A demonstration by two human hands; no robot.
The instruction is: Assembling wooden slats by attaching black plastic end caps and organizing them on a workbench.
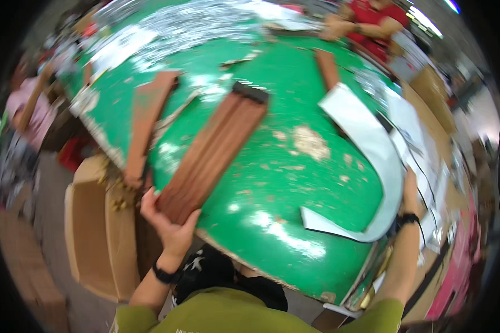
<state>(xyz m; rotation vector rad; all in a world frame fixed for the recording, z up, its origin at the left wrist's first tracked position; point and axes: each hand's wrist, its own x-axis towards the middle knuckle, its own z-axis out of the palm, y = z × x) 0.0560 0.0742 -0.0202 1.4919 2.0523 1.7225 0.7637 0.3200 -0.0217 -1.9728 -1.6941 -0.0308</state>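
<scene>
My left hand (169, 226) grips the near end of a stack of long brown leather-like strips (215, 151), thumb on one side and fingers on the other. The stack lies slanted on the green table (272, 183), its far end dark and blackish. To its left rests another group of brown strips (148, 122). My right hand (410, 191) is at the table's right side, beside a wide curved pale strip (380, 161) and white sheets (408, 130). Its fingers are blurred and partly hidden, so a hold cannot be made out.
A cardboard box (97, 227) stands by the table's left edge. Clear plastic wrapping (189, 33) covers the far side. One brown strip (328, 66) lies at the far right. A person in red (375, 22) works across the table; another in pink (33, 105) is at left.
</scene>
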